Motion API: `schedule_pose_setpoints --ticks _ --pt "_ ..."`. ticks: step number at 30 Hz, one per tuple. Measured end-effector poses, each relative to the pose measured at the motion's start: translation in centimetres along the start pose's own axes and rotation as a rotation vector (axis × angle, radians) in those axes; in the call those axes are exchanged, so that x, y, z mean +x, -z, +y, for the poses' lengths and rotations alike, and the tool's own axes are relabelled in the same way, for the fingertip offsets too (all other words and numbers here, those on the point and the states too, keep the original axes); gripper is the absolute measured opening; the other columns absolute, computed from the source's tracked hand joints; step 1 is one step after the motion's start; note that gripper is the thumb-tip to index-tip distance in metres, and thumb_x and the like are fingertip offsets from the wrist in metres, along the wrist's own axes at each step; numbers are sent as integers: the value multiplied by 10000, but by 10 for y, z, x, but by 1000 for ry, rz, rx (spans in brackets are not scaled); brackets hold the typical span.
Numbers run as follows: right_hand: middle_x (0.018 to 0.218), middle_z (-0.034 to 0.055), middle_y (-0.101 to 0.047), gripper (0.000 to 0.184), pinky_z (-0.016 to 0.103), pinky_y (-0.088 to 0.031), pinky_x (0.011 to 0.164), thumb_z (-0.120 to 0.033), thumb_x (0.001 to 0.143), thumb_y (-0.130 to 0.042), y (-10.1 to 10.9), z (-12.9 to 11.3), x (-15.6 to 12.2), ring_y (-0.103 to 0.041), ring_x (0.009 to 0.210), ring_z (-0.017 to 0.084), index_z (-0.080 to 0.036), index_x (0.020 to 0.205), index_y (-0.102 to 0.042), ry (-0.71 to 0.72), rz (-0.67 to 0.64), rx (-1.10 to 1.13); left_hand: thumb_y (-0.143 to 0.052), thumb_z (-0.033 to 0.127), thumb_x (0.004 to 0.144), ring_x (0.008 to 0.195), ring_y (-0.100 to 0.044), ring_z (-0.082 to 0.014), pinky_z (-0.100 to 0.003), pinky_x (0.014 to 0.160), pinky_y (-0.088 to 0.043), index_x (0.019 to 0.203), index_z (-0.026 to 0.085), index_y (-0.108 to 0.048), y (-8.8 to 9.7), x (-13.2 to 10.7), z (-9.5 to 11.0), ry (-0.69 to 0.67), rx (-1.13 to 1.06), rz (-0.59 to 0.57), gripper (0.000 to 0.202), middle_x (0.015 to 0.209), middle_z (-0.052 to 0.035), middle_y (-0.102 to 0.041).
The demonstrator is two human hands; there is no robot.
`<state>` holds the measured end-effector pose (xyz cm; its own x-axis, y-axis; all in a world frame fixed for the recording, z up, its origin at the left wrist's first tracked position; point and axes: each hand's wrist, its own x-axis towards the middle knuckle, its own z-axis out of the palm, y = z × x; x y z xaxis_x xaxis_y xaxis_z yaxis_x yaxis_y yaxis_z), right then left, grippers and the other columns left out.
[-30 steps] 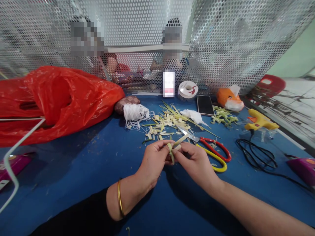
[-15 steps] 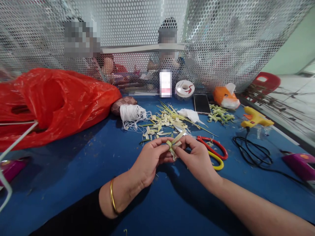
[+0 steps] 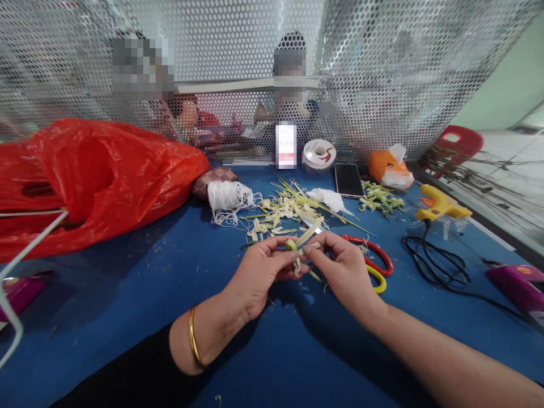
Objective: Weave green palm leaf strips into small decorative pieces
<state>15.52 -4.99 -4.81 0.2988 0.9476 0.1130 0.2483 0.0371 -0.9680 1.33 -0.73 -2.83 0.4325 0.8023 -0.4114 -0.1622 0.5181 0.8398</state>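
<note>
My left grip [image 3: 261,272] pinches a folded leaf strip [image 3: 292,245] between thumb and fingers, while my right grip [image 3: 346,275] has thumb and fingertips pressed together on the strip's pale end. So I have the strip between both hands, lifted above the blue counter [image 3: 127,283], one length of it poking up and away from me. Beyond the counter hangs a silvery perforated sheet [image 3: 233,34], with people blurred behind it. A big red plastic bag [image 3: 127,170] slumps on my left. Straight past my fingers lies a loose heap of leaf scraps [image 3: 289,209]. The scissors [image 3: 385,256] lie just beyond my right grip, which partly hides them; their red and yellow handles show. Farther right I have a yellow glue gun [image 3: 442,204], near its coiled black cord [image 3: 425,260]. White thread [image 3: 227,195] sits left of the scraps, its loose loops spilling out. Behind them are an orange tissue pack [image 3: 389,169], a ribbon roll [image 3: 312,156] and a dark-screened phone [image 3: 349,180]. A gold bangle [image 3: 194,339] circles my left wrist.
</note>
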Motion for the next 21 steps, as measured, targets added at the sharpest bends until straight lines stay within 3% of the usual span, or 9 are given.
schedule_pose_setpoints --ticks 3,5,8,10,12,16,21 --pt "647 3 -629 135 277 -441 568 -280 798 -594 -1 2 0 -551 594 141 -189 699 -587 37 -11 -63 -693 62 755 570 -685 -126 -198 571 -543 892 124 -663 1 1 0 17 4 23 153 678 -40 -715" --pt "713 6 -635 88 292 -471 603 -266 804 -614 0 4 0 -577 631 153 -190 844 -596 115 33 -129 -673 51 771 560 -679 -120 -192 559 -540 902 118 -651 1 2 1 24 -11 43 148 683 -47 -716" --pt "902 55 -629 199 355 -499 743 -202 827 -616 5 3 2 -613 812 199 -203 1021 -571 451 96 -340 -656 46 783 568 -675 -116 -191 550 -540 918 128 -628 4 5 5 32 -98 78 160 717 -52 -721" --pt "1012 86 -628 189 387 -484 816 -123 867 -545 10 1 4 -609 945 227 -217 1020 -601 706 21 -510 -656 45 784 568 -664 -108 -190 552 -542 886 142 -618 7 6 7 43 -171 80 145 705 -35 -710" --pt "1078 97 -641 256 395 -475 840 -63 888 -483 15 -2 8 -599 1025 240 -221 1025 -631 871 -79 -653 -655 46 789 556 -646 -94 -183 554 -538 835 148 -619 10 7 9 65 -232 49 118 675 -13 -688" --pt "1074 102 -677 198 396 -464 874 -127 921 -533 22 -5 15 -609 1021 234 -197 1073 -640 1042 -127 -783 -616 39 819 550 -621 -75 -163 557 -523 755 137 -629 12 8 8 144 -304 -23 117 634 2 -654" --pt "1002 51 -723 139 378 -442 925 -160 919 -566 28 -7 17 -627 1012 204 -227 970 -677 1148 -124 -770 -609 66 830 513 -595 -69 -160 532 -507 771 137 -639 11 6 7 184 -263 -43 97 612 -2 -636"
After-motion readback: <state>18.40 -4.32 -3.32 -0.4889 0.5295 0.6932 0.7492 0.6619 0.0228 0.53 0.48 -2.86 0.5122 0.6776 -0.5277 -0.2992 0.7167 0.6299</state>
